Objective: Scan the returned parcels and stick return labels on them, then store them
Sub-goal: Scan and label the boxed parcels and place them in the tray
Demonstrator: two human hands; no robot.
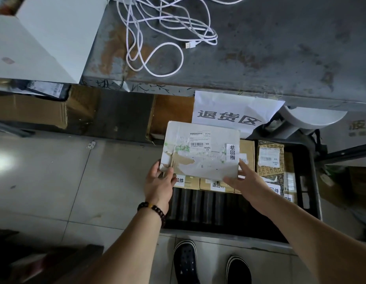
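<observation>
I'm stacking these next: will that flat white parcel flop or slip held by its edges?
Probably stiff: the flat white parcel shows no sag with left hand and right hand at its near corners only. Likely light too. Its taped face may be slick.

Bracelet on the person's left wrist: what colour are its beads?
Dark brown beads with one gold bead; the bracelet shows best in the head view.

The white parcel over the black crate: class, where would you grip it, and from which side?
Probably by the two short side edges, reaching in from the near side. The white parcel is flat and wide and lies face up, so two hands would spread the load. The left hand grips its torn near corner, which looks weak.
</observation>
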